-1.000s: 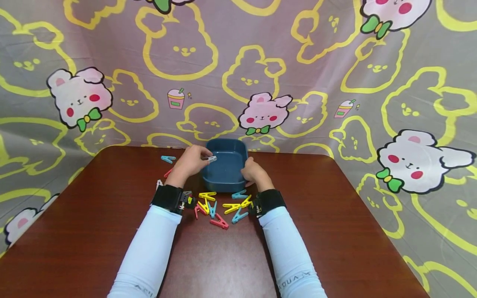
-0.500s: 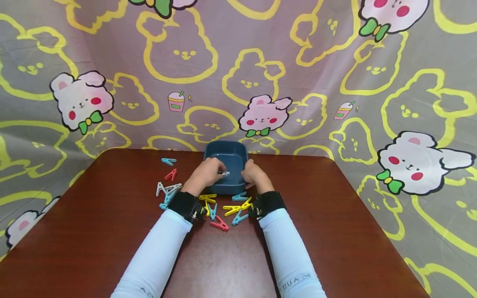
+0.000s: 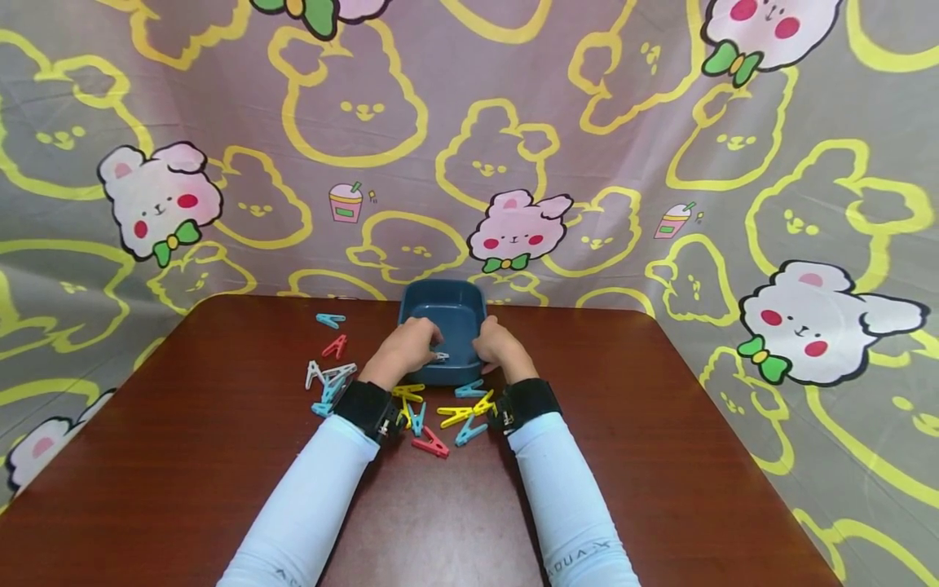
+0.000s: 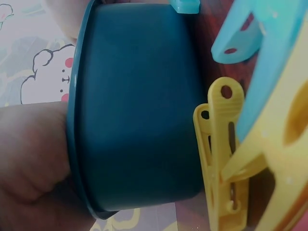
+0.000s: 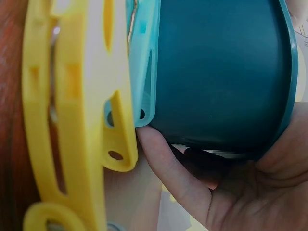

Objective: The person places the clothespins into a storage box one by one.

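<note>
Both arms extended forward — left fingers curled, seemingly pinching

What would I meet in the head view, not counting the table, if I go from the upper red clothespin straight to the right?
Red clothespin → left hand → blue bin → right hand → patterned curtain. I leave out the white clothespin at the left hand, because it overlaps.
</note>
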`<state>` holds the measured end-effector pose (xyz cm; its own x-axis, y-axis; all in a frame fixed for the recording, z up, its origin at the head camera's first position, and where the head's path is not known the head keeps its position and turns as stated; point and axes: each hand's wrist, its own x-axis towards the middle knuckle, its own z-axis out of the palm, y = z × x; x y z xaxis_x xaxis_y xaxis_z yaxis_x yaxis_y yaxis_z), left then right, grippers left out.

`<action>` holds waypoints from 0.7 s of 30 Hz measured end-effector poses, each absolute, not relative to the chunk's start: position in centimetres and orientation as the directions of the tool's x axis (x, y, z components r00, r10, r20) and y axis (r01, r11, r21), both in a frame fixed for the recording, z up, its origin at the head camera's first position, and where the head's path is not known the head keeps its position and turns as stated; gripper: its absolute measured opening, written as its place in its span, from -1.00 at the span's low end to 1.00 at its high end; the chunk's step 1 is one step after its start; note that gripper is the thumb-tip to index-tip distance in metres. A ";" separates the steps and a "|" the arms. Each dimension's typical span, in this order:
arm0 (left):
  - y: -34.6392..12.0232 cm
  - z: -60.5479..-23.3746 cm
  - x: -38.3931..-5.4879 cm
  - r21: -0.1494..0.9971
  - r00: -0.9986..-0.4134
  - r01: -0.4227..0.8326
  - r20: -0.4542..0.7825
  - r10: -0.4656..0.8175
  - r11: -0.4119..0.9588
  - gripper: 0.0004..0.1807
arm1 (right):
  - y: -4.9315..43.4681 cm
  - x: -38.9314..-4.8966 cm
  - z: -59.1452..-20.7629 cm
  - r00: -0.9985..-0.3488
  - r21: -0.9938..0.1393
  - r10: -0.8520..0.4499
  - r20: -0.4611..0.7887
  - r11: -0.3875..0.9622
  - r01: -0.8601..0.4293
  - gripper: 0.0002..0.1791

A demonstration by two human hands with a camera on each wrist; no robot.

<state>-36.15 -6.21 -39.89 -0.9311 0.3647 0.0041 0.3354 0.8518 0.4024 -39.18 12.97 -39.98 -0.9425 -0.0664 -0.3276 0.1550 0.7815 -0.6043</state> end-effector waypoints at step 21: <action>-6.4 -39.8 -36.3 0.411 -0.928 0.340 -0.002 0.374 0.846 -0.59 | 12.9 -39.3 -40.1 -0.943 -0.619 -0.056 -0.327 0.767 0.169 -0.16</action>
